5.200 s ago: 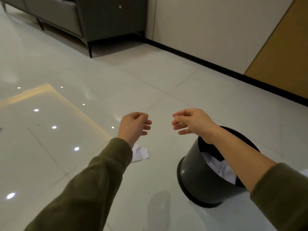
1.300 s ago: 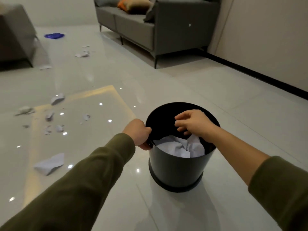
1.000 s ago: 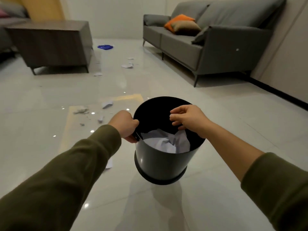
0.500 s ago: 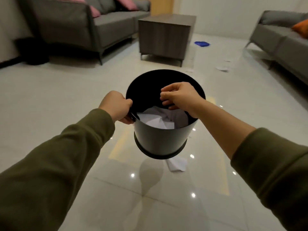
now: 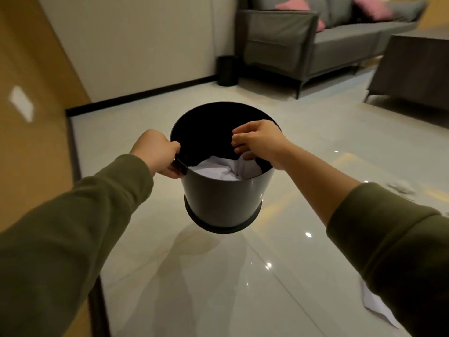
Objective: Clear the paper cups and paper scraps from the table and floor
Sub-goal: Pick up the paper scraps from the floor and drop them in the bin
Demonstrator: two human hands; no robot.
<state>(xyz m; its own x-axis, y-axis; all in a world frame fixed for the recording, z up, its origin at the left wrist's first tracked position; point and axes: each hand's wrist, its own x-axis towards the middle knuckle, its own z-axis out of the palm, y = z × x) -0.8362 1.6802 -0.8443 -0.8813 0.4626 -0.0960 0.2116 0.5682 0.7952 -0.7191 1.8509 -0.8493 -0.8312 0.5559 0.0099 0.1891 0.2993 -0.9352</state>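
Two hands are out front, and both are busy at one bin. On the far left a wooden wall panel (image 5: pixel 29 132) runs down the edge of the view. Next comes the left hand (image 5: pixel 156 152), with its fingers curled tight round the near-left rim of the black bin (image 5: pixel 223 198). The bin hangs clear of the glossy floor (image 5: pixel 218 288), and its shadow lies right beneath it. Inside sits crumpled white paper (image 5: pixel 216 170), piled low against the near wall.

Over the mouth of the bin is the right hand (image 5: pixel 257 142), wrist above the right rim. Its fingers are curled and bunched close together, the lowest ones just at the paper. I cannot tell whether they pinch it or only brush it.

Behind the bin, a smaller black bin (image 5: pixel 227 70) stands against the wall beside a grey sofa (image 5: pixel 303 42) with pink cushions (image 5: pixel 371 9). A dark coffee table (image 5: pixel 413 69) sits far right. On the floor to the right lies one blurred paper scrap (image 5: pixel 401 187), with a flat white one (image 5: pixel 374 304) lower down, near the right sleeve.
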